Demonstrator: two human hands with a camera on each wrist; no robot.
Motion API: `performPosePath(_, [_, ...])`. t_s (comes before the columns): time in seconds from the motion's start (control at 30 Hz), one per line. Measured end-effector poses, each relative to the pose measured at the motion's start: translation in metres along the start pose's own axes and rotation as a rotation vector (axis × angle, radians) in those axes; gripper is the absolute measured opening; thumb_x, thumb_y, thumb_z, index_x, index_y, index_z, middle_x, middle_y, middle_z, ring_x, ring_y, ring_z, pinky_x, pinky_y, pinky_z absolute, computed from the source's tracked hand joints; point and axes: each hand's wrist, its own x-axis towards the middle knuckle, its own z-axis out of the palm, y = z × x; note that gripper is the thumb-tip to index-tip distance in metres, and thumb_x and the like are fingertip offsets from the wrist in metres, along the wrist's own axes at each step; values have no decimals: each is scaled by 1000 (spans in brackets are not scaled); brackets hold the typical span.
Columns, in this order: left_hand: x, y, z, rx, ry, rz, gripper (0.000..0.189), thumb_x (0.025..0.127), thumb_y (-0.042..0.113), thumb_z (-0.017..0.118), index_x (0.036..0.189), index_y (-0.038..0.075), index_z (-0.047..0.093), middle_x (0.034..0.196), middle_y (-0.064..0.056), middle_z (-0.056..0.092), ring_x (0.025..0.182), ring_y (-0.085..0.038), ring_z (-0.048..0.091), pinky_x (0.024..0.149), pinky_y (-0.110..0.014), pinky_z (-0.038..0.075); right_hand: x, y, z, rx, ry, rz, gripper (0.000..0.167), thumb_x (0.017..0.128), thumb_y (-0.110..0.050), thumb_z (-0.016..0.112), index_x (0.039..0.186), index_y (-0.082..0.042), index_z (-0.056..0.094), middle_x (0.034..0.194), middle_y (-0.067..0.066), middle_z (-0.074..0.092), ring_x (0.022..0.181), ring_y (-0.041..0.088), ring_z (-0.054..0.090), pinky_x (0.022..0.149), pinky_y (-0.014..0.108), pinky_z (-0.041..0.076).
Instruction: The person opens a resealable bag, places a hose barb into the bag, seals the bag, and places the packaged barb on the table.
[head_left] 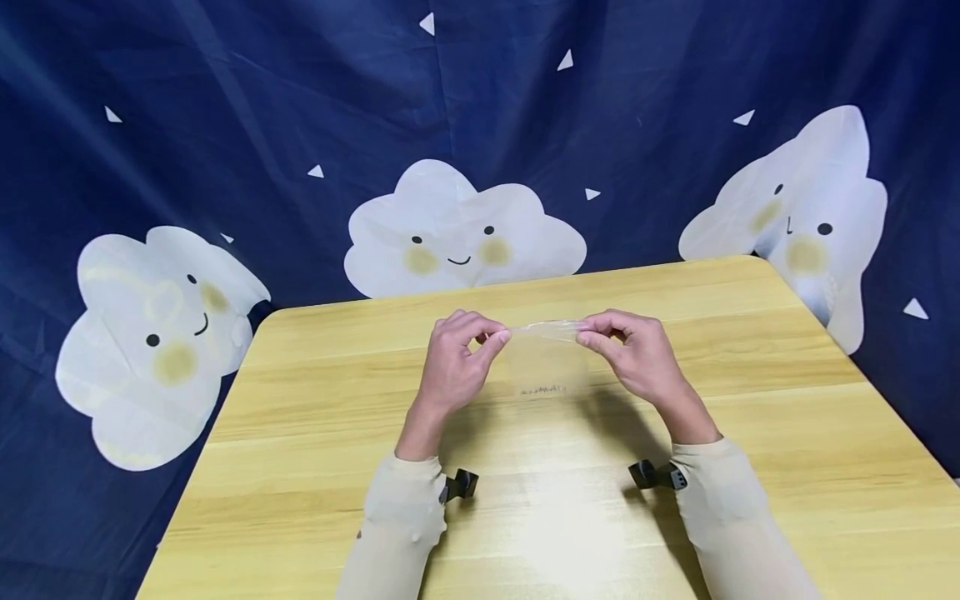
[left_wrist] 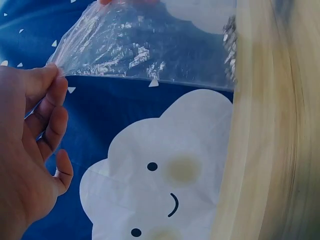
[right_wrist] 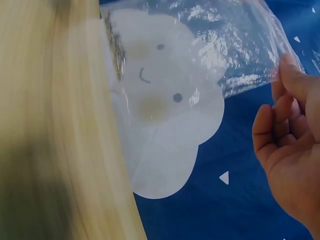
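A clear plastic bag (head_left: 547, 358) hangs above the table between my two hands. My left hand (head_left: 459, 358) pinches its upper left corner between thumb and forefinger. The upper right corner is pinched by my right hand (head_left: 633, 354) in the same way. Along the bag's bottom lies a row of small, shiny metallic pieces (left_wrist: 230, 50), too small to tell their kind. In the right wrist view the film (right_wrist: 210, 45) looks wrinkled near the top, and the other fingers are loosely curled below the pinch.
Beneath the hands is a light wood-grain table (head_left: 315, 417) with rounded far corners and a bright glare near its front. A dark blue curtain (head_left: 300, 83) with white clouds hangs behind it. Black wrist cameras (head_left: 465, 483) stick out from both sleeves.
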Motion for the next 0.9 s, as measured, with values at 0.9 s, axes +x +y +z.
performPosePath(0.9, [1,1,0,3,-39,16,14,90,19,67,84,10,74,77,-1,71,70,-12,54,73,-30,36,-3,-8,-14,90,-240,17,16,99,-9,52,87,-3,60,78,6,51,73,18,48,66,21,41])
